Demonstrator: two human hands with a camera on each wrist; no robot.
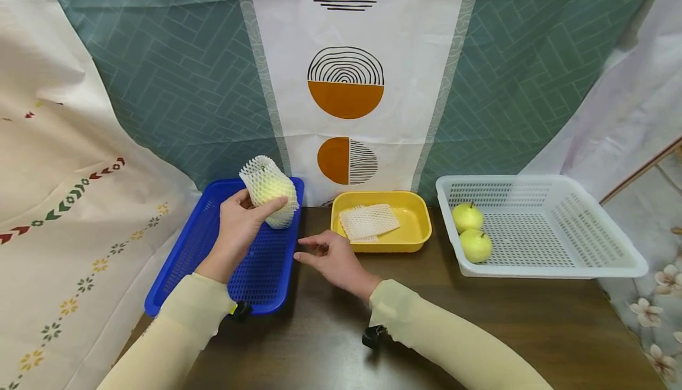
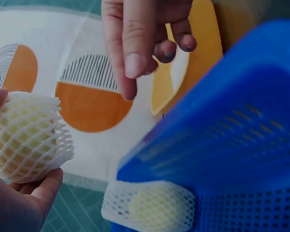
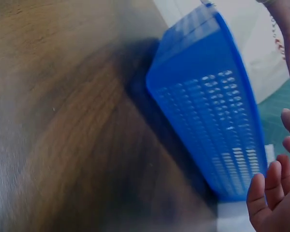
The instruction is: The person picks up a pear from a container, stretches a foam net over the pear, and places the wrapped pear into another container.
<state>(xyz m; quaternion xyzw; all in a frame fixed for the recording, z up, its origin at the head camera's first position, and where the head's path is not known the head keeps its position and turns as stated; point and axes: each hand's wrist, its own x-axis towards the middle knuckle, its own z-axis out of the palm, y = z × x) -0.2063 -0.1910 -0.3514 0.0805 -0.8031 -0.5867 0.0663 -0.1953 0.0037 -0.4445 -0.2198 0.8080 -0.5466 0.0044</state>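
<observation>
My left hand [image 1: 237, 224] grips a pale yellow pear in a white foam net [image 1: 269, 189], raised over the far end of the blue basket [image 1: 266, 271]. The net's loose end sticks up past the fruit. In the left wrist view, another netted pear [image 2: 157, 208] lies at the basket's end. My right hand [image 1: 338, 260] hovers just right of the basket's rim, its fingers loosely bent and thumb apart, holding nothing. Flat foam nets [image 1: 370, 221] lie in the yellow tray [image 1: 421, 233] beyond that hand. Two bare yellow-green pears [image 1: 476, 245] sit at the left side of the white basket [image 1: 554, 268].
A brown wooden table [image 1: 330, 342] bears the baskets and the tray. Behind them hangs a green and white patterned cloth [image 1: 341, 35]. A cream cloth [image 1: 69, 230] drapes along the left side, close to the blue basket.
</observation>
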